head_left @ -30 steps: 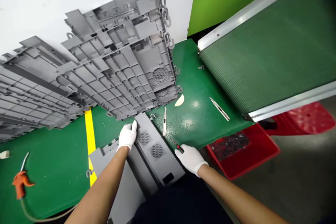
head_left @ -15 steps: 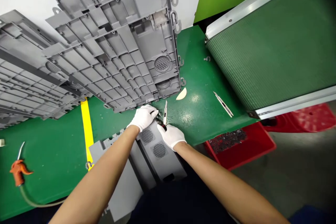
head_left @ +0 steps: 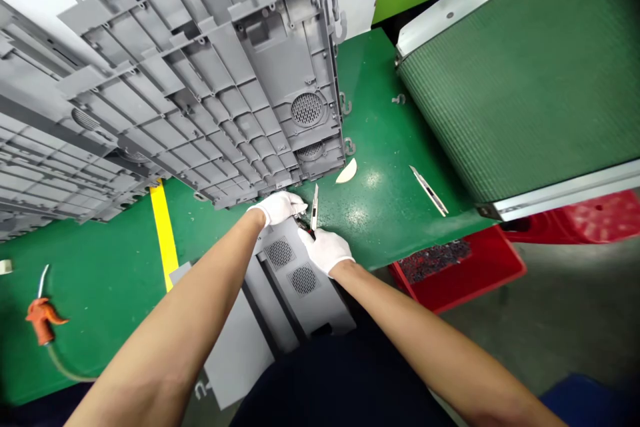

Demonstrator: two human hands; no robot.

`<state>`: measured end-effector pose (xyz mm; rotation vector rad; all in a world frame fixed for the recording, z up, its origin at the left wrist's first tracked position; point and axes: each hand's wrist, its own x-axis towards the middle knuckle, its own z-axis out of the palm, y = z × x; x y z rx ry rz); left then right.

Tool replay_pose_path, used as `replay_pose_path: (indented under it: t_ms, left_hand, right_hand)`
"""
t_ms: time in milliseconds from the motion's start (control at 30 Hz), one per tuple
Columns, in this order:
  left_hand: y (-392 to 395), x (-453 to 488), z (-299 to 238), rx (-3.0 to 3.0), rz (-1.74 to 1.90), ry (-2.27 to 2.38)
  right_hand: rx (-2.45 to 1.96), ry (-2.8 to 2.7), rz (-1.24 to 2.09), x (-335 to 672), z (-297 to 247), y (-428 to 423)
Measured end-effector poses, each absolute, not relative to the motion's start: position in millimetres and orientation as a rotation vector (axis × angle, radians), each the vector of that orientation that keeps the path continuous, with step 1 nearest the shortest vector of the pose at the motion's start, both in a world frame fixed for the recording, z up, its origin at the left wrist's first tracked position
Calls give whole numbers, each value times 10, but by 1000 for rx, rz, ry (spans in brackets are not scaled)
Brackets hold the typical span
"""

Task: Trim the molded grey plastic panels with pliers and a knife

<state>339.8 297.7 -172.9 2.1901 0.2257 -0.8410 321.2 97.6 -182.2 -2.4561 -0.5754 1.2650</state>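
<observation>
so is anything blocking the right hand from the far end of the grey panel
Nothing visible does: the right hand, holding a tool, is near the far end of the grey panel. The left hand is close by; a cutter lies off the panel.

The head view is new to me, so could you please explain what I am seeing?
There is no machine arm here: a head-worn camera looks down at a person's two gloved hands. The right hand grips a mostly hidden tool with some red on it. The left hand is at the far end of a grey panel; its grip is unclear. On the green table lie two knives, a pale half-round piece and an orange air gun.
</observation>
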Motion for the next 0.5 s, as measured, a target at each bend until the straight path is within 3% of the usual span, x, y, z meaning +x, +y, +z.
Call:
replay_pose_path:
  t_ms: [300,500]
  left_hand:
    - [3017,3410,-1802,2166,-843,232]
    - [3023,3387,-1834,2117,-821,273]
  right_hand:
    - [-2515,-752,1236,3325,-1824,965]
    - [-2474,-589,1323,3264,-1724,1057]
